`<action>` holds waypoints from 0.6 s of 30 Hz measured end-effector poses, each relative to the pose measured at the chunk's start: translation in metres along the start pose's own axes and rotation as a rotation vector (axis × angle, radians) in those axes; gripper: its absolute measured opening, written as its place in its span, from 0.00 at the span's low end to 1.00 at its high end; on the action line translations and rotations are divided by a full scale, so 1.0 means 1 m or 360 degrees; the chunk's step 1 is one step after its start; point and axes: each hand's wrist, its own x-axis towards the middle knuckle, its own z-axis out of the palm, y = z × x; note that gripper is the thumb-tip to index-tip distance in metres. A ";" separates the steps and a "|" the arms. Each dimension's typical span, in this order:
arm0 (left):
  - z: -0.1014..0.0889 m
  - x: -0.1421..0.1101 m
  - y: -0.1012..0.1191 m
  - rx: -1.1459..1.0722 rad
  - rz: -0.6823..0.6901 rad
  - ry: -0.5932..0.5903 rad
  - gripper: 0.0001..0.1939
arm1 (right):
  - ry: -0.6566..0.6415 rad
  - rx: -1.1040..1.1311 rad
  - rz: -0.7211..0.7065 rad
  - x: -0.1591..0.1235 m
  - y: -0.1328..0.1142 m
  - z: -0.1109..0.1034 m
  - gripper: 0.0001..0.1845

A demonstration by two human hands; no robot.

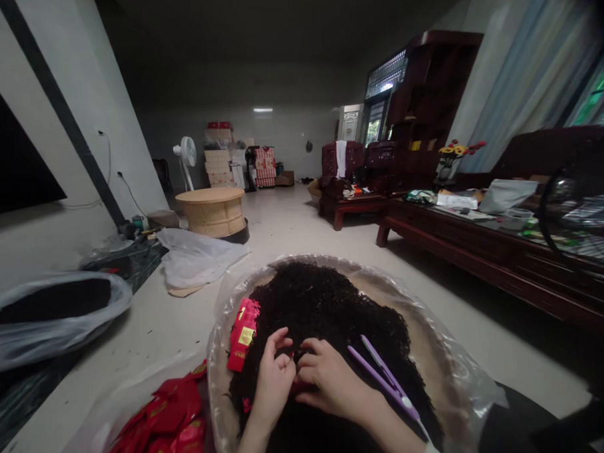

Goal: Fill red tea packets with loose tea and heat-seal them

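My left hand [275,376] and my right hand [327,377] meet low over a heap of dark, dried, tea-like leaves [325,299]. Both have curled fingers, closed around a small red packet [297,385] that they mostly hide. A plastic-lined round basket [220,363] holds the heap. Left of my hands, red packets with yellow labels [243,336] lie stacked on the leaves. To the right rests a purple tong-shaped tool [386,376], its two arms apart and a pale cord at its end.
A clear bag of red packets [165,419] stands at the lower left. Beyond it is a plastic-lined container of dark material [55,301]. Ahead are a round wooden stand [211,214] and a white fan [186,153]. A long dark-wood table [458,246] runs along the right.
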 end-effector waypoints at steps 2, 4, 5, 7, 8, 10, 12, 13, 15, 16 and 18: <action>0.000 -0.001 -0.002 0.0057 0.0022 -0.0018 0.29 | -0.0042 -0.0022 0.0003 0.002 0.000 0.002 0.04; -0.001 -0.001 -0.003 0.0166 0.0115 0.0015 0.28 | -0.0078 -0.0065 0.0046 0.003 -0.003 0.002 0.05; -0.001 -0.001 -0.002 0.0234 0.0183 0.0040 0.27 | -0.0088 -0.0094 0.0068 0.003 -0.006 0.002 0.06; -0.003 0.000 0.000 0.0371 0.0325 0.0079 0.25 | -0.0078 -0.0146 0.0092 0.004 -0.011 0.001 0.09; -0.003 0.000 0.002 0.0425 0.0379 0.0090 0.23 | -0.0066 -0.0158 0.0097 0.004 -0.013 0.001 0.10; -0.006 0.000 0.004 0.0478 0.0433 0.0104 0.19 | -0.0048 -0.0143 0.0120 0.004 -0.013 0.002 0.11; -0.011 -0.002 0.005 0.0474 0.0397 0.0084 0.17 | -0.0059 -0.0075 0.0146 0.003 -0.011 0.002 0.11; -0.014 -0.003 0.004 0.0455 0.0352 0.0040 0.19 | -0.0065 -0.0029 0.0159 0.002 -0.010 0.002 0.11; -0.021 -0.006 0.001 0.0392 0.0221 -0.0136 0.28 | -0.0062 0.0090 0.0184 0.000 -0.007 0.001 0.12; -0.024 -0.008 -0.002 0.0351 0.0142 -0.0246 0.32 | -0.0050 0.0168 0.0193 -0.001 -0.007 -0.001 0.13; -0.028 -0.010 -0.008 0.0252 -0.0008 -0.0444 0.33 | -0.0024 0.0355 0.0205 -0.002 -0.006 -0.003 0.14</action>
